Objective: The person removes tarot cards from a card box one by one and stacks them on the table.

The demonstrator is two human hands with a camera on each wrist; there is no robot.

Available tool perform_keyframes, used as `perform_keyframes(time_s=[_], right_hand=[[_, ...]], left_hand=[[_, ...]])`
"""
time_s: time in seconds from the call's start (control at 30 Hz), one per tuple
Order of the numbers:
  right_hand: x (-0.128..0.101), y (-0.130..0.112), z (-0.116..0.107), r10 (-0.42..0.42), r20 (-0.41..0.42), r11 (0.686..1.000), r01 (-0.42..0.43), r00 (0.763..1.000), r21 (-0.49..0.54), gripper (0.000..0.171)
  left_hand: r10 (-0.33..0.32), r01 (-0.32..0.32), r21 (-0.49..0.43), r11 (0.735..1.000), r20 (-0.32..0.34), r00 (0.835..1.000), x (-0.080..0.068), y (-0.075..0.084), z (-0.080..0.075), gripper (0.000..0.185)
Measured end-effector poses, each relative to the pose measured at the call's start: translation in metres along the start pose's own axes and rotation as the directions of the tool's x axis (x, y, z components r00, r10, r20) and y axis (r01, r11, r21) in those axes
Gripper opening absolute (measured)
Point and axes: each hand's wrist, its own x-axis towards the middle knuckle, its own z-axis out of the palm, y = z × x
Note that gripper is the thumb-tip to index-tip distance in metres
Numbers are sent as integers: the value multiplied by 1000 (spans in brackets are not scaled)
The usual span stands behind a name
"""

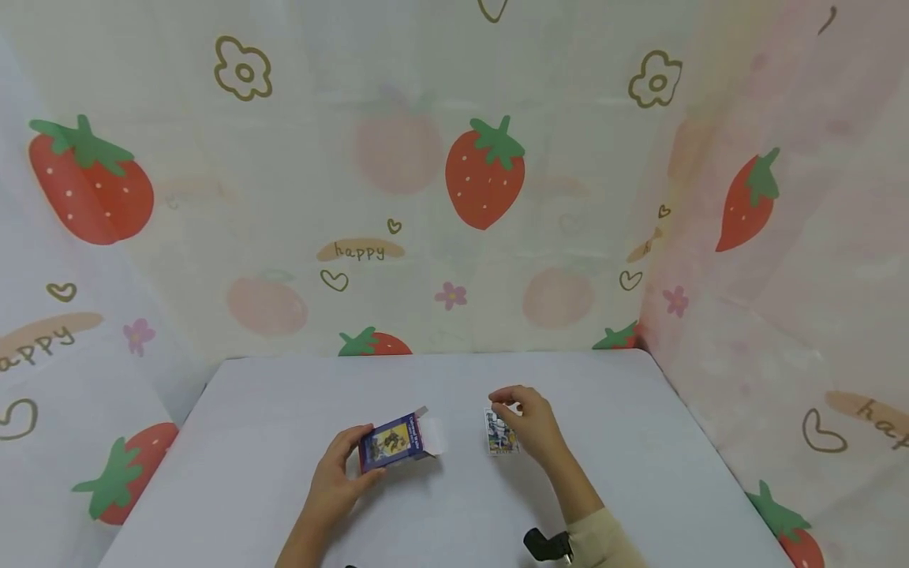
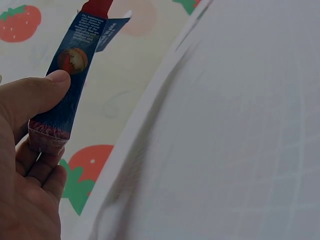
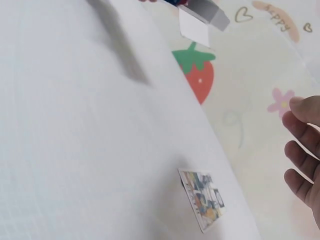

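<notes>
Left hand (image 1: 334, 481) gripped round box (image 1: 392, 443), flap open, held above table (image 1: 248, 442) near front edge. Right hand (image 1: 533, 426) loosely curled over card (image 1: 500, 432) lying on table, nothing seen pinched. Risk: box tilted, remaining cards spilled.

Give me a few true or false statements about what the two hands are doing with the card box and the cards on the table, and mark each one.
1. The left hand grips the blue card box. True.
2. The box's end flap is closed. False: it hangs open.
3. The right hand holds the box. False: it is over the cards, and the right wrist view shows its fingers apart from them.
4. The cards lie on the white table. True.
5. The box lies flat on the table. False: it is held above it.
</notes>
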Motion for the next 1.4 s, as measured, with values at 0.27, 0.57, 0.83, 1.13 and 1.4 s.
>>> perform_keyframes(time_s=[0.27, 0.57, 0.83, 1.13, 1.4], right_hand=[[-9, -7, 14, -1, 31, 1000, 0, 1000, 31, 12], [-16, -15, 29, -5, 37, 997, 2, 999, 83, 12], [-19, -21, 42, -30, 34, 996, 27, 999, 80, 11], [-21, -26, 58, -27, 56, 998, 24, 998, 58, 10], [-22, -30, 72, -21, 79, 999, 18, 997, 37, 9]], left_hand=[[38, -37, -22, 999, 4, 999, 1, -4, -2, 74], [63, -63, -41, 997, 0, 998, 1, -7, 0, 75], [53, -52, -41, 998, 10, 999, 1, -8, 0, 77], [68, -69, -29, 997, -2, 998, 1, -7, 1, 78], [59, -58, -53, 997, 13, 998, 1, -9, 0, 76]])
